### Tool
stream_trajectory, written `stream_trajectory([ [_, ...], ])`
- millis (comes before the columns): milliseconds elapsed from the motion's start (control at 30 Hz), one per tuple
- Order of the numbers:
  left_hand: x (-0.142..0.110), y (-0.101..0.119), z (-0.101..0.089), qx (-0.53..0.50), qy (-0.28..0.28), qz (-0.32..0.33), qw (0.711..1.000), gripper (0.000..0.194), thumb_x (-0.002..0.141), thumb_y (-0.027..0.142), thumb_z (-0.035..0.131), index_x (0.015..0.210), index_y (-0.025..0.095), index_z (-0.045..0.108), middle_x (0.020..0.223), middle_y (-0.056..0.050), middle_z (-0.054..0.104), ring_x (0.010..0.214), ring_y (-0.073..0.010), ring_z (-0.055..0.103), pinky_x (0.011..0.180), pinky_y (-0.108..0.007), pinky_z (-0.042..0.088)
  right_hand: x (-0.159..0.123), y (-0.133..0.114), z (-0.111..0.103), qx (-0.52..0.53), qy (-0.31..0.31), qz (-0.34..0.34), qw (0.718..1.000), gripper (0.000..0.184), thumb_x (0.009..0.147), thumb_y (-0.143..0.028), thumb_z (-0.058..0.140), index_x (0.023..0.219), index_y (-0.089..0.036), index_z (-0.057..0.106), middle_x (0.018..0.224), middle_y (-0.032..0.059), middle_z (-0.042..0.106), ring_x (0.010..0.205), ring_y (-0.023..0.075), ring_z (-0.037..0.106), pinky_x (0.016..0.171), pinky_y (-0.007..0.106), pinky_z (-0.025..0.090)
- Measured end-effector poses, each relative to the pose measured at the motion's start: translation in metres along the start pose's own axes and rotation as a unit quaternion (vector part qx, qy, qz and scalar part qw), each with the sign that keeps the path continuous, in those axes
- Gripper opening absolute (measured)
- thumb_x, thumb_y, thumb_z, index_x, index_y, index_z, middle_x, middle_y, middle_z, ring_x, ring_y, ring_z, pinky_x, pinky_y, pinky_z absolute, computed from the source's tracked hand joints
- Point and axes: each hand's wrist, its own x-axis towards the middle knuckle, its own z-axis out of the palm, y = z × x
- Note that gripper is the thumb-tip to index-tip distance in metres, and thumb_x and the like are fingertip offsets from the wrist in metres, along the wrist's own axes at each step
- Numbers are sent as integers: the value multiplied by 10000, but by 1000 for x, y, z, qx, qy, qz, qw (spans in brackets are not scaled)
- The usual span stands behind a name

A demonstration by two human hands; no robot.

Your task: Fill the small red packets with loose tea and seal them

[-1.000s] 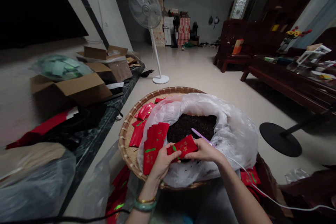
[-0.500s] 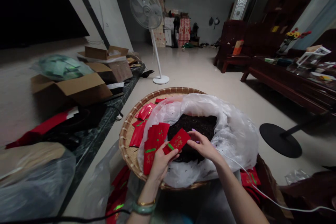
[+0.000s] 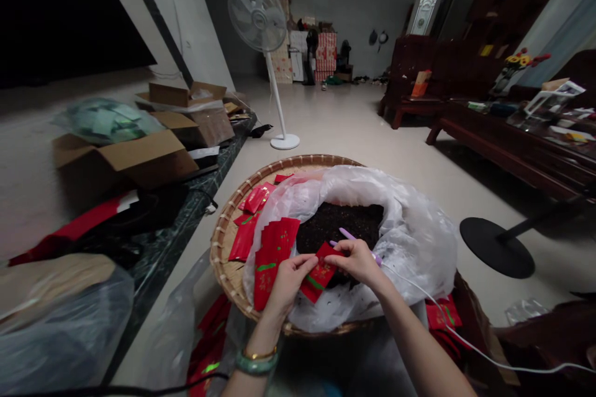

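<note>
My left hand (image 3: 289, 280) and my right hand (image 3: 358, 262) both pinch one small red packet (image 3: 319, 274) over the front of a clear plastic bag (image 3: 414, 236) filled with dark loose tea (image 3: 342, 224). A thin purple scoop (image 3: 350, 237) sticks up from behind my right hand's fingers. A fanned stack of red packets (image 3: 272, 251) lies on the bag's left edge, just left of my left hand. More red packets (image 3: 251, 205) lie on the round woven tray (image 3: 228, 242) under the bag.
A standing fan (image 3: 261, 18) is on the floor beyond the tray. Open cardboard boxes (image 3: 135, 149) sit on a dark counter at the left. A black round stand base (image 3: 497, 247) is at the right, and a dark wooden table (image 3: 512, 142) behind it. A white cable (image 3: 465, 344) runs past my right arm.
The red packet has tipped down and moved nearer the bag's front edge, with both hands closer together on it. The purple scoop shows again above my right hand.
</note>
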Motion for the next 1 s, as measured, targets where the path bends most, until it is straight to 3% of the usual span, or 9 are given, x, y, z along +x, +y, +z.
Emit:
stream_trajectory([
  [100, 0, -2, 5, -27, 24, 1, 999, 398, 507, 411, 831, 731, 111, 694, 604, -18, 702, 551, -138, 631, 548, -214, 484, 0, 2, 4, 4, 19, 7, 1000, 309, 653, -469, 704, 604, -177, 617, 465, -27, 520, 383, 90, 434, 365, 207, 338],
  [267, -5, -5, 10, -44, -77, -64, 994, 467, 611, 434, 783, 927, 121, 642, 688, -39, 708, 580, -187, 674, 495, -246, 510, 7, 11, -2, 16, 55, -22, 998, 301, 718, -470, 646, 692, -171, 663, 518, -7, 576, 435, 118, 501, 427, 231, 392],
  [367, -6, -4, 10, -45, -68, -81, 993, 462, 623, 421, 780, 932, 119, 617, 697, -46, 702, 594, -213, 689, 443, -247, 514, 13, 17, -14, -70, 107, -75, 989, 341, 852, -437, 492, 775, -166, 684, 680, 40, 665, 634, 172, 603, 594, 277, 474],
  [467, -4, -3, 8, -80, -28, -82, 993, 392, 656, 375, 767, 914, 129, 604, 725, -52, 711, 638, -217, 703, 495, -263, 553, 14, 25, -24, -301, 145, -91, 938, 258, 847, -322, 547, 999, -159, 676, 973, 98, 683, 911, 240, 592, 821, 352, 453],
  [533, -4, -1, 6, -106, -25, -93, 990, 367, 699, 348, 738, 958, 128, 600, 809, -79, 728, 678, -223, 711, 533, -278, 571, 13, 31, -26, -446, 121, -52, 885, 388, 769, -256, 652, 1139, -143, 622, 1058, 136, 650, 970, 282, 562, 843, 383, 436],
  [667, -3, 0, 4, -138, -17, -101, 985, 304, 781, 322, 661, 995, 116, 598, 891, -121, 734, 720, -227, 717, 551, -277, 576, 13, 39, -24, -553, 86, 4, 829, 506, 713, -199, 696, 1201, -139, 576, 1065, 155, 624, 988, 309, 546, 804, 374, 442],
  [733, -3, 0, 3, -140, -4, -101, 985, 275, 786, 307, 654, 975, 114, 601, 849, -118, 738, 715, -228, 717, 546, -277, 573, 14, 38, -27, -530, 95, 6, 842, 478, 733, -199, 674, 1198, -140, 577, 1071, 151, 620, 998, 296, 548, 822, 361, 441],
  [833, -2, -2, 1, -123, 2, -90, 988, 265, 745, 317, 693, 898, 115, 612, 745, -101, 734, 664, -233, 712, 509, -272, 554, 14, 29, -39, -398, 104, 2, 912, 480, 753, -225, 658, 1212, -117, 567, 1090, 142, 627, 989, 259, 575, 859, 342, 444],
  [1000, -2, -3, 3, -85, -15, -58, 995, 340, 668, 416, 741, 807, 124, 636, 657, -71, 719, 579, -206, 685, 489, -255, 517, 1, 1, -59, -123, 22, 14, 992, 557, 744, -373, 668, 1240, -141, 562, 1191, 98, 630, 1013, 245, 605, 862, 338, 473],
])
